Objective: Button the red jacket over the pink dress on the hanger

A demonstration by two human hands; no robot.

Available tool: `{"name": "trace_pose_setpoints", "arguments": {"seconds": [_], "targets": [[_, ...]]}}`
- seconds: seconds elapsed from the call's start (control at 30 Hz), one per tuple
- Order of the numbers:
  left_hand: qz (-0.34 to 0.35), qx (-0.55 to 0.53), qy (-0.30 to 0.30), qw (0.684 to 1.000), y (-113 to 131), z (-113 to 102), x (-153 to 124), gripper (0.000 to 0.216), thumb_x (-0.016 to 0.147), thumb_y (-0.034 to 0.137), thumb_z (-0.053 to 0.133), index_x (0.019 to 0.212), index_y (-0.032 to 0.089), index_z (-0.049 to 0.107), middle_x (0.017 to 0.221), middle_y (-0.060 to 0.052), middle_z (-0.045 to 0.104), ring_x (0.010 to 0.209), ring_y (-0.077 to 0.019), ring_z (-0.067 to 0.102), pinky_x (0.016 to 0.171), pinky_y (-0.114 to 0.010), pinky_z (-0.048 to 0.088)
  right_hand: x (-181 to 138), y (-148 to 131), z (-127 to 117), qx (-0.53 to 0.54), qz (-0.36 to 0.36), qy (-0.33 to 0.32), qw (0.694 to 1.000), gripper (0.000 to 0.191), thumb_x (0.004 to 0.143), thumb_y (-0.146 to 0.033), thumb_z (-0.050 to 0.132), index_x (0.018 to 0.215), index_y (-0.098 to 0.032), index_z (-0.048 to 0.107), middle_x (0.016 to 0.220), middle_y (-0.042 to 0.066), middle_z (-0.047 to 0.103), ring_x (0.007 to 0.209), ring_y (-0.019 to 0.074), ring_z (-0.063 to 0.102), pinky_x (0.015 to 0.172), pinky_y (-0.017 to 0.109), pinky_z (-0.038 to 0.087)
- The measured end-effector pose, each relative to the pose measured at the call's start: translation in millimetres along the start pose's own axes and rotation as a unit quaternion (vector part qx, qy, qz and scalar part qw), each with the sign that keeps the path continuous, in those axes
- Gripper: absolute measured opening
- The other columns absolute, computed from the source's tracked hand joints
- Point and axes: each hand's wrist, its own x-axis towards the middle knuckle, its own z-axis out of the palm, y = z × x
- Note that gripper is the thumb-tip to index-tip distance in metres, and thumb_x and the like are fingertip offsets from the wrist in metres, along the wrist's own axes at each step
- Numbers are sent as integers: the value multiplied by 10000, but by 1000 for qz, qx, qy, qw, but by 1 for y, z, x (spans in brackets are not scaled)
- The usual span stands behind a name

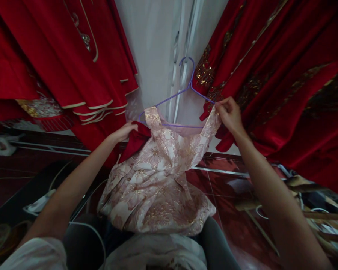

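A pale pink dress (pixel 160 180) with gold floral brocade lies over my lap, its bodice turned up toward the cabinet. A purple hanger (pixel 173 95) sits in its neckline, with the hook pointing away from me. My right hand (pixel 229 112) is closed, pinching the dress's right shoulder strap at that end of the hanger. On the other side, my left hand (pixel 126 132) grips a piece of dark red cloth (pixel 136 140) beside the left strap. I cannot tell whether this cloth is joined to the dress.
Red garments with gold trim hang at left (pixel 101 75) and right (pixel 270 75). Between them stands a white cabinet (pixel 150 45) with metal handles. A metal rail (pixel 222 171) runs low above the dark red tiled floor (pixel 231 221). Assorted items (pixel 321 210) lie at lower right.
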Motion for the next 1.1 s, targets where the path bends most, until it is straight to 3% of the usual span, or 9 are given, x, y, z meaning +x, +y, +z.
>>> {"name": "trace_pose_setpoints", "arguments": {"seconds": [0.1, 0.23, 0.33, 0.47, 0.6, 0.7, 0.9, 1.0, 1.1], "targets": [[57, 169, -23, 984, -9, -12, -7, 472, 464, 177, 789, 895, 176, 597, 771, 10, 677, 689, -155, 632, 643, -224, 505, 0, 0, -1, -7, 1, 0, 1000, 179, 834, -411, 584, 803, -242, 535, 751, 13, 621, 724, 190, 617, 727, 384, 507], [15, 240, -101, 965, -10, -7, -9, 235, 543, 281, 763, 729, 176, 665, 685, 1, 686, 649, -176, 631, 589, -231, 490, 1, -1, -1, -8, 1, 0, 1000, 178, 830, -409, 579, 802, -240, 529, 762, 14, 624, 742, 190, 620, 731, 381, 503], [-43, 101, -12, 994, 5, 2, 1, 217, 626, 331, 707, 773, 172, 697, 734, -37, 722, 665, -203, 660, 610, -275, 521, 1, -2, -1, -11, 6, 0, 1000, 178, 827, -407, 576, 801, -240, 521, 765, 15, 628, 738, 187, 619, 721, 369, 497], [15, -75, 179, 981, 40, 4, 25, 217, 698, 364, 647, 798, 176, 687, 789, -51, 727, 750, -197, 682, 714, -296, 550, 0, -3, -1, -22, 6, 3, 1000, 176, 824, -404, 572, 803, -239, 517, 766, 16, 635, 727, 184, 613, 700, 354, 485], [102, -62, 215, 969, 83, 8, 29, 230, 701, 398, 676, 742, 172, 662, 749, -33, 682, 772, -194, 667, 718, -294, 543, -1, -9, -4, -52, 3, 10, 999, 183, 830, -415, 567, 817, -236, 536, 758, 16, 629, 701, 179, 599, 673, 339, 471], [200, -32, 255, 945, 116, 25, 15, 300, 750, 411, 664, 599, 176, 557, 656, -28, 585, 759, -186, 638, 691, -279, 518, -4, -19, -9, -85, -6, 17, 996, 213, 844, -446, 551, 834, -234, 559, 758, 21, 618, 693, 179, 586, 656, 337, 464], [305, 173, 185, 918, 164, 63, -20, 467, 800, 379, 635, 460, 188, 378, 475, 5, 325, 688, -188, 598, 615, -259, 479, -12, -45, -20, -169, -46, 33, 984, 295, 883, -505, 495, 921, -230, 597, 770, 48, 609, 744, 211, 602, 701, 372, 473], [293, 303, 205, 883, 174, 49, -31, 478, 776, 366, 647, 427, 187, 373, 438, 6, 305, 754, -213, 625, 720, -283, 499, -13, -48, -21, -201, -54, 34, 978, 305, 899, -505, 469, 948, -231, 592, 794, 59, 620, 785, 230, 610, 736, 392, 473], [207, 405, 234, 859, 170, 13, -35, 400, 748, 361, 649, 447, 180, 457, 473, -26, 447, 869, -276, 646, 865, -387, 486, -14, -47, -19, -218, -51, 29, 974, 279, 906, -475, 463, 943, -225, 580, 831, 70, 632, 814, 242, 615, 780, 414, 460]]}}
